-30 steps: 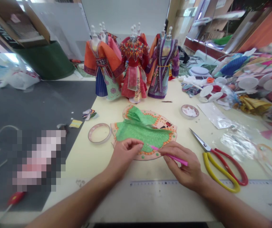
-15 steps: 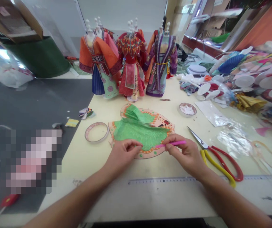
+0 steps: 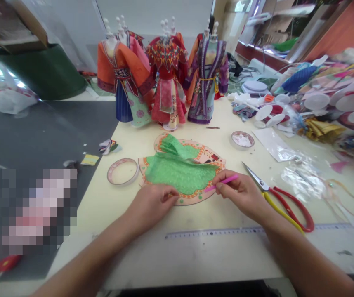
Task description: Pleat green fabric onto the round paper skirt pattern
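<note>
A green fabric piece (image 3: pixel 180 173) with a peach and orange patterned border lies partly folded over in the middle of the table. At its lower left edge my left hand (image 3: pixel 155 202) is closed, thumb and fingertips pinched together on the border. My right hand (image 3: pixel 241 192) grips a thin pink stick (image 3: pixel 229 179); its tip rests on or just above the border at the lower right. Right of that hand lie large scissors (image 3: pixel 276 198) with one red and one yellow handle, blades parted only slightly or closed; I cannot tell.
Dolls in embroidered robes (image 3: pixel 167 82) stand at the back. Left of the fabric lies a tape roll (image 3: pixel 123 171); a small dish with white contents (image 3: pixel 242 140) is to the right. A ruler (image 3: pixel 211 233) runs along the front. Clear plastic bags (image 3: pixel 300 179) and heaped materials fill the right side.
The view has shifted slightly. The pink stick is tilted more steeply, its upper end raised. My left fingertips have slid a little to the left and down along the fabric's border.
</note>
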`<move>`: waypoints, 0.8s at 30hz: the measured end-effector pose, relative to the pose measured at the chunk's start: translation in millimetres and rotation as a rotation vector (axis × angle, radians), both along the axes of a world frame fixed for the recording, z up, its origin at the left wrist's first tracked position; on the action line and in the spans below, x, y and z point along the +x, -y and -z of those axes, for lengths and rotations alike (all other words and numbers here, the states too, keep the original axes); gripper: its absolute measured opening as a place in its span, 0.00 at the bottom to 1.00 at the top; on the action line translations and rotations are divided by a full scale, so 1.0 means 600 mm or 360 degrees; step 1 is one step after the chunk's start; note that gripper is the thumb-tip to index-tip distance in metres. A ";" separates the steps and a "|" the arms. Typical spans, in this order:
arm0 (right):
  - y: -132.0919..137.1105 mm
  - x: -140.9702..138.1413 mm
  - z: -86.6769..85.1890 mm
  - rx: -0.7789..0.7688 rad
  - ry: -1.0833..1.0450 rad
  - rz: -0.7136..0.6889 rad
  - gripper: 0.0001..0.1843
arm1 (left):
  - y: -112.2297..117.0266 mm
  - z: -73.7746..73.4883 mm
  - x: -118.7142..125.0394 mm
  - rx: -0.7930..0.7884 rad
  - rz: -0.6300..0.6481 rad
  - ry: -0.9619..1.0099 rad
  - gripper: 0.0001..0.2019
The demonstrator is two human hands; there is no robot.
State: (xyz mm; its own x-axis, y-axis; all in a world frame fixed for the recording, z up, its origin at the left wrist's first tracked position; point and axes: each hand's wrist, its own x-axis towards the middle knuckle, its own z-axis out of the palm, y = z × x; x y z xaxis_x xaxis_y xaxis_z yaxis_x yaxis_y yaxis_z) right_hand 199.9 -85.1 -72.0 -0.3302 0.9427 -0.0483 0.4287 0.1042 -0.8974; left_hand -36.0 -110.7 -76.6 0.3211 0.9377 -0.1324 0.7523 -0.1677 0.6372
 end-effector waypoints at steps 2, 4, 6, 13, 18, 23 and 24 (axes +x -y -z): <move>-0.001 0.001 -0.001 -0.0016 0.0018 -0.0037 0.05 | 0.005 0.004 0.004 0.0096 0.0110 -0.0008 0.11; -0.001 -0.001 -0.001 -0.0016 0.0047 -0.0065 0.05 | 0.012 0.014 0.012 0.0238 0.0244 -0.0010 0.12; -0.002 -0.002 -0.001 -0.0022 0.0074 -0.0079 0.05 | 0.020 0.027 0.022 0.0412 0.0343 -0.0085 0.13; -0.001 -0.004 0.000 -0.0026 0.0097 -0.0083 0.06 | 0.033 0.061 0.039 0.0957 0.0532 -0.0494 0.12; 0.000 -0.007 -0.001 0.0042 0.0135 -0.0101 0.06 | 0.033 0.061 0.046 0.1037 0.0668 -0.0614 0.13; 0.003 -0.006 -0.001 0.0139 0.0191 -0.0115 0.06 | 0.032 0.063 0.049 0.1039 0.0684 -0.0598 0.13; 0.003 -0.005 -0.001 0.0148 0.0203 -0.0113 0.06 | 0.032 0.064 0.049 0.1040 0.0677 -0.0584 0.13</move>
